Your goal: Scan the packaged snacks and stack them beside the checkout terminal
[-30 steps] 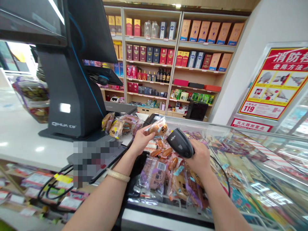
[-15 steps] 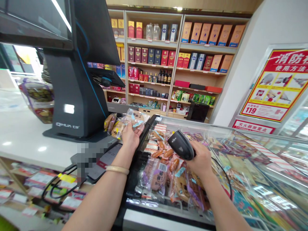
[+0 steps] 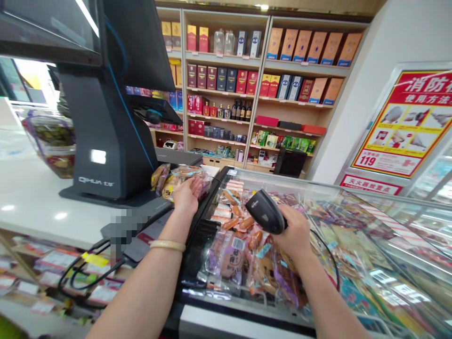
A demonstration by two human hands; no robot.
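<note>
My left hand (image 3: 188,195) is open, palm up, its fingers apart beside a pile of wrapped snacks (image 3: 170,184) at the foot of the register stand. Part of the pile lies behind the fingers. My right hand (image 3: 293,230) is wrapped round a black barcode scanner (image 3: 265,213), held above the glass-sided case. Beneath the scanner lie several packets in clear and purple wrap (image 3: 229,254), along with small sausages (image 3: 254,240).
The black register stand (image 3: 109,127) rises from the white counter (image 3: 38,212) on the left. A glass rim (image 3: 339,193) runs along the case. Cables (image 3: 79,278) hang below the counter; a phone-like device (image 3: 141,240) sits near my left forearm. Shelves of boxes stand behind.
My left hand has let go of the clear snack packet, which now rests on the pile, and has drawn back slightly with its fingers opened. The right hand and scanner have hardly moved.
</note>
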